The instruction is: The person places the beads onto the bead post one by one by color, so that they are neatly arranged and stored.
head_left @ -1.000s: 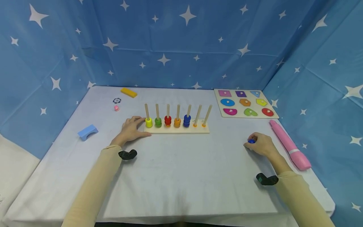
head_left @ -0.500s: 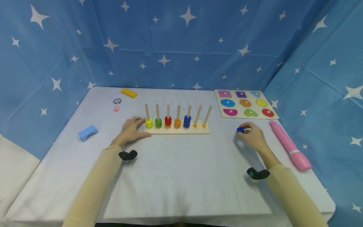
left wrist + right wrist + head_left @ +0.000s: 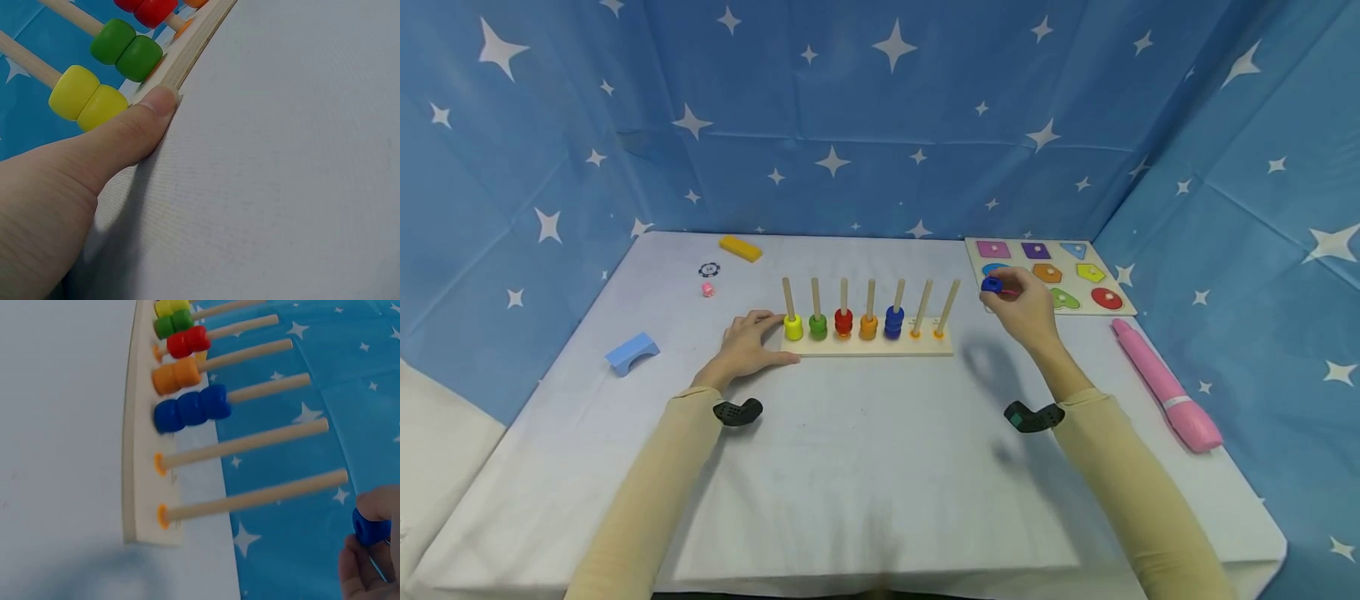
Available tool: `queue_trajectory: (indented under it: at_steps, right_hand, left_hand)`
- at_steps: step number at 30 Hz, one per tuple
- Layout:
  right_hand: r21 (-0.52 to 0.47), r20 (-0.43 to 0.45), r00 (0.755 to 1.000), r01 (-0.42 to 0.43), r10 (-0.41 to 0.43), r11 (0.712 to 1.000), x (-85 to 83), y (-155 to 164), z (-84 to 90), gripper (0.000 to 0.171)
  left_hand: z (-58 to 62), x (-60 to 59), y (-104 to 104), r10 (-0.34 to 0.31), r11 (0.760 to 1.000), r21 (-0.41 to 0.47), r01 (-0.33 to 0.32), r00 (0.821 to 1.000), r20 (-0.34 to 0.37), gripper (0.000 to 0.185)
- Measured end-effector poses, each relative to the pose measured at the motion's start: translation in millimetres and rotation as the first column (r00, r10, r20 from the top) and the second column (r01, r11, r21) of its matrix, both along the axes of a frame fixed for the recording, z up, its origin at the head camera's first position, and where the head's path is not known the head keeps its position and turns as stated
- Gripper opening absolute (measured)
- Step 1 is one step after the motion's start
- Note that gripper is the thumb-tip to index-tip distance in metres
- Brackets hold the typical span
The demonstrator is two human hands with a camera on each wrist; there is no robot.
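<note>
- The peg board (image 3: 868,343) sits on the desk (image 3: 865,467) near the middle, with seven pegs in a row running left to right.
- Beads (image 3: 843,322) sit on the five left pegs; the two right pegs (image 3: 948,306) carry none.
- The left hand (image 3: 747,343) rests on the desk at the board's left end, thumb touching its front corner.
- The right hand (image 3: 1022,307) hangs above the desk just right of the pegs, pinching a bead (image 3: 992,286).
- The shape puzzle (image 3: 1048,274) lies behind that hand, at the far right.
- The marker (image 3: 1159,383) lies along the right edge, in front of the puzzle.
- The arch block (image 3: 632,352) lies well left of the board.
- The flat block (image 3: 741,247), chip (image 3: 709,269) and die (image 3: 707,288) lie at the far left, one before another.
</note>
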State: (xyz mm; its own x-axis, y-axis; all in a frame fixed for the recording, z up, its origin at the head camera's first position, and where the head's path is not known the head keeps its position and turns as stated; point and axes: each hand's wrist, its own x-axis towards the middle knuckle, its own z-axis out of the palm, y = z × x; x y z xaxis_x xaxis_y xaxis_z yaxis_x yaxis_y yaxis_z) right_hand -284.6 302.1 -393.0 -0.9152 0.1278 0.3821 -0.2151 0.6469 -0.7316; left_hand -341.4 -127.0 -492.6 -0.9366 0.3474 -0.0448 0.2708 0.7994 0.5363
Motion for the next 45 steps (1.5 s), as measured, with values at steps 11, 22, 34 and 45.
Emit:
queue_trajectory:
  at_steps: [11,22,34,45]
  right_hand:
    - [-0.071,-0.110,0.983,-0.153,0.145,0.986,-25.5,-50,8.6,0.035]
    - [0.036,-0.089,0.968,-0.234,0.236,0.972,-29.9,-85,9.0,0.035]
    - [0.104,-0.048,0.982,-0.179,0.184,0.978,-32.0,-99,6.0,0.036]
    - [0.157,-0.051,0.985,-0.155,0.165,0.975,-31.2,-98,6.5,0.035]
  left_hand:
    - [0.5,0.0,-1,-0.003,1.000,0.003,0.003,1.000,0.000,0.095]
    - [-0.9,-0.9,-1,-0.007,1.000,-0.012,0.006,1.000,-0.013,0.093]
    - [-1.5,-0.5,-1,-0.009,1.000,-0.007,0.009,1.000,-0.018,0.093]
    - [-2.3,-0.9,-1,-0.010,1.000,-0.002,0.010,1.000,-0.022,0.094]
